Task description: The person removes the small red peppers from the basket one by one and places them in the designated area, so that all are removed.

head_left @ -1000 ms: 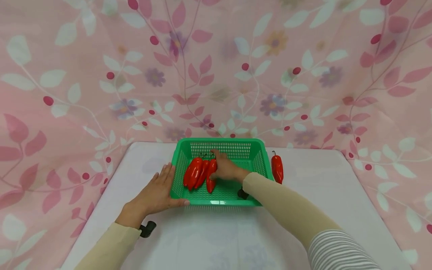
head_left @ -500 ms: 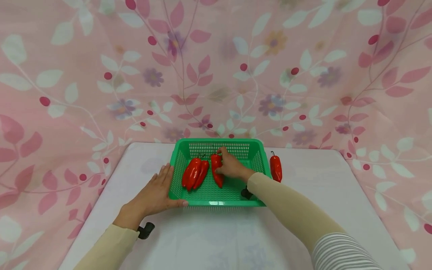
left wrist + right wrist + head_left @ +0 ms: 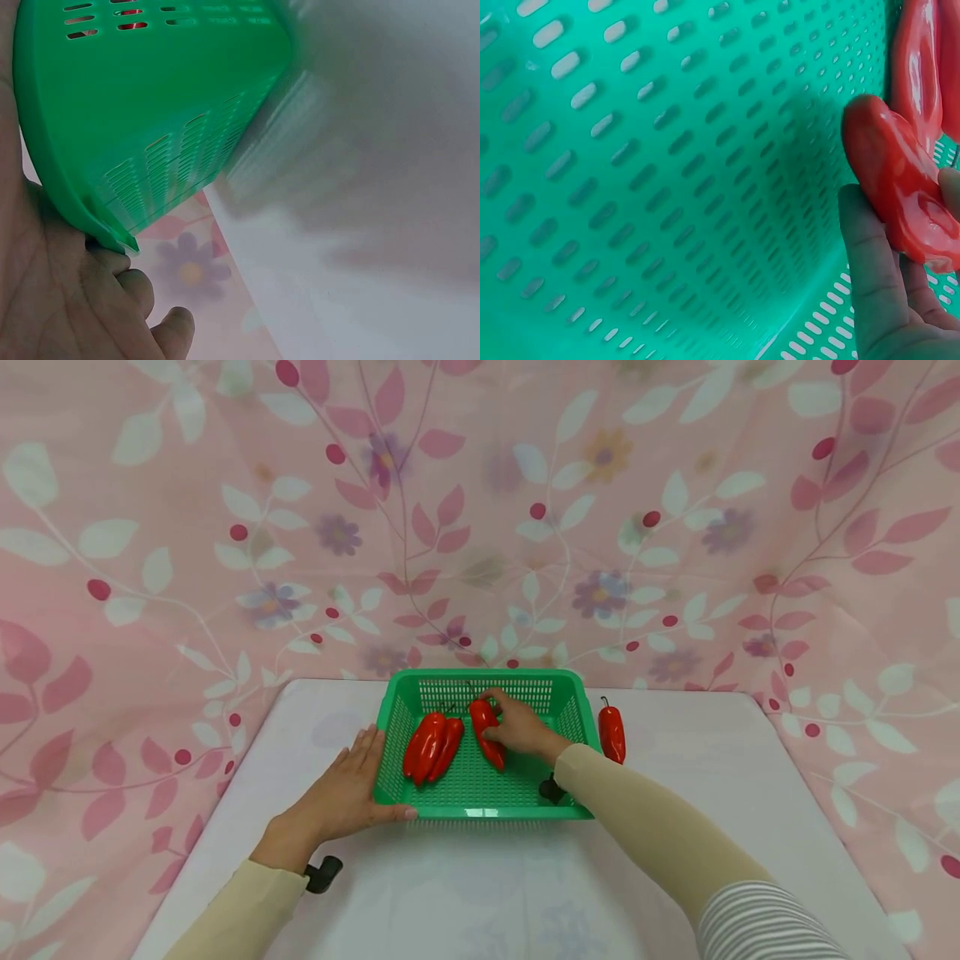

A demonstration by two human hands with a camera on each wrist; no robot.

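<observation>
Soft, even light falls on the white table (image 3: 480,893), and glints shine on the red peppers (image 3: 427,747). Beside the green basket (image 3: 157,82), a blurry grey shadow spreads.

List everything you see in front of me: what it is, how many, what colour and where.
Basket: one, green, on the table
Held pepper: one, red, in the basket, in the right hand's fingers
Clustered peppers: at least two, overlapping so exact count unclear, red, left part of the basket
Loose pepper: one, red, on the table just right of the basket
Table: one, whitish, under the basket
Backdrop: one, pink with leaves and flowers, behind the table
Wrist devices: two, black, one at each wrist
Sleeves: two, beige, on the forearms
Left hand: one, bare, against the basket's left side
Right hand: one, bare, inside the basket
</observation>
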